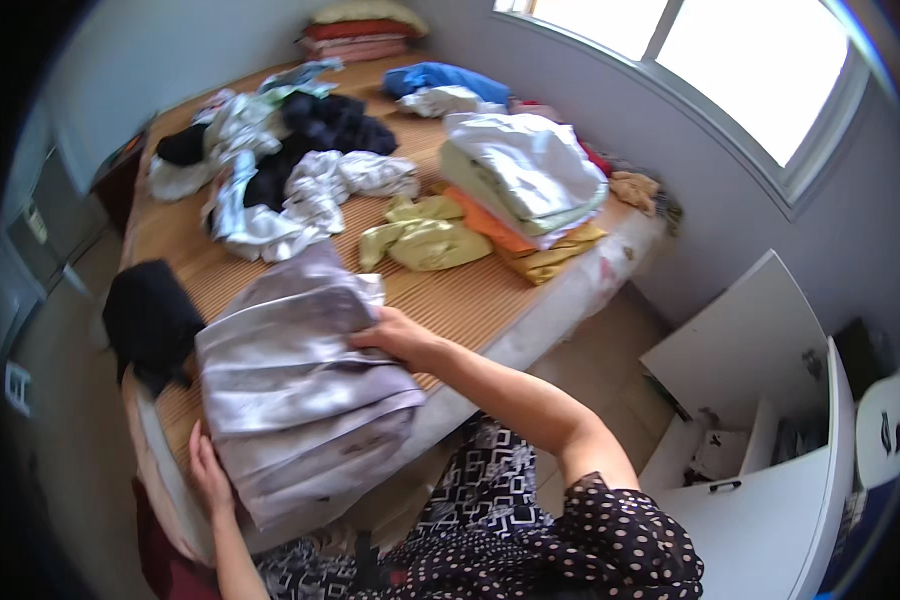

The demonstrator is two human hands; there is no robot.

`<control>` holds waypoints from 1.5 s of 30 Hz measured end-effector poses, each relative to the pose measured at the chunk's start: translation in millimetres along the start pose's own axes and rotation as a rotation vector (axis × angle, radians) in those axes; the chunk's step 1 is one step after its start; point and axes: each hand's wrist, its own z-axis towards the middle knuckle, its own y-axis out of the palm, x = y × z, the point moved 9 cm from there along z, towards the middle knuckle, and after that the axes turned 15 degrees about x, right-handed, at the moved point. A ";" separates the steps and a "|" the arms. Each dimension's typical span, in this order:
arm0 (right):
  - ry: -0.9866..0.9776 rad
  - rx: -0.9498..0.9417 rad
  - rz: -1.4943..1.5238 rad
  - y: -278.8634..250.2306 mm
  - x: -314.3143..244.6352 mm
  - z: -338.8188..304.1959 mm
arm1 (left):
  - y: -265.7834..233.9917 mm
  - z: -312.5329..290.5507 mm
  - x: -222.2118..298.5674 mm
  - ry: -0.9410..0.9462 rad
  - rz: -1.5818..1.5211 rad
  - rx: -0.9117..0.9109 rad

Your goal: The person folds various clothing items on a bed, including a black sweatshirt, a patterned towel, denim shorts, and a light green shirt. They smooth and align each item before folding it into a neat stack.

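Note:
A silvery lilac satin cloth (300, 370), loosely folded with creases across it, lies over the near corner of the bed and hangs toward my lap. My right hand (400, 337) grips its upper right side, thumb on top and fingers partly hidden in the fabric. Along the lower left edge rests my left hand (210, 468), fingers stretched out against the cloth. Whether it is a garment or a cover I cannot tell. Just beyond the cloth lies a crumpled yellow satin piece (425, 235). A black cloth item (152, 320) sits at the bed's left edge.
The bed carries a striped brown mat (440, 300). A heap of mixed clothes (300, 150) covers its far left, and a folded stack (525, 175) stands on the right. Cushions (365, 30) are piled in the far corner. At right, a white cabinet (770, 510) has an open door (745, 340).

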 end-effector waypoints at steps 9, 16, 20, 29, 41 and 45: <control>-1.118 0.267 -1.475 -14.6 -248.8 1.5 | 17.5 -7.3 33.2 -0.174 -0.011 0.033; -0.713 0.595 0.153 -219.1 -367.8 -19.7 | 12.6 -12.1 39.5 -0.088 0.060 0.013; -0.833 0.728 0.353 -343.2 -316.1 -28.5 | 4.9 -14.1 31.0 -0.076 0.072 0.038; -0.699 1.310 0.442 -508.3 -118.1 -36.2 | 7.0 -14.9 30.2 -0.040 0.153 0.047; -0.933 1.005 0.484 -452.8 -238.3 -25.6 | 14.5 -16.7 42.2 0.043 0.265 0.021; -1.068 1.589 -0.166 -554.6 -105.1 -89.3 | 26.4 -16.3 41.8 0.037 0.206 0.049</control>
